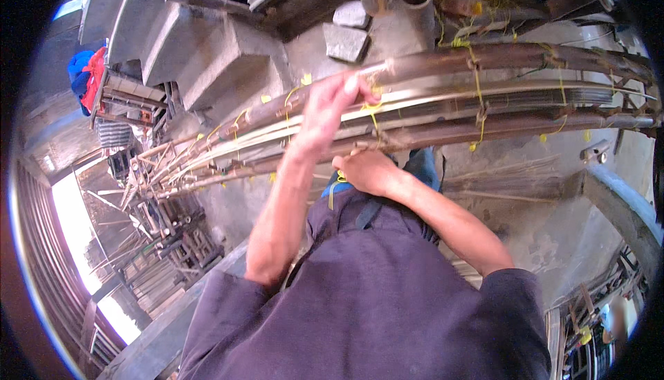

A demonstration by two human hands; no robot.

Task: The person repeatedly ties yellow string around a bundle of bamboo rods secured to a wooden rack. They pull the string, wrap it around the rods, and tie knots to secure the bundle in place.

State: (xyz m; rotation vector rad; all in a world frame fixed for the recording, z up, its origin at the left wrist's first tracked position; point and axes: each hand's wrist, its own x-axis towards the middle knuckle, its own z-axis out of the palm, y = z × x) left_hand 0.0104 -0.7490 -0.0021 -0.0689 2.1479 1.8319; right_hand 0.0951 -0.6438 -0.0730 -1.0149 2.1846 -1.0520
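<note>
A long frame of brown poles [429, 65] and pale slats crosses in front of me, tied at intervals with yellow cord [477, 79]. My left hand [328, 107] is over the far pole, its fingers curled and blurred beside a yellow tie [373, 108]. What its fingertips hold, if anything, cannot be made out. Lower down, my right hand [366, 171] is closed at the near pole [408, 134], next to my waist. A loose length of yellow cord [333, 192] hangs from its fingers. Pale slats [415, 95] run lengthwise between the poles.
Concrete steps [207, 62] rise at the far left. Two grey blocks [346, 40] lie on the floor beyond the frame. Red and blue cloth [86, 79] hangs at the left. Stacked poles [176, 231] stand at the lower left, and a concrete ledge [622, 197] is on the right.
</note>
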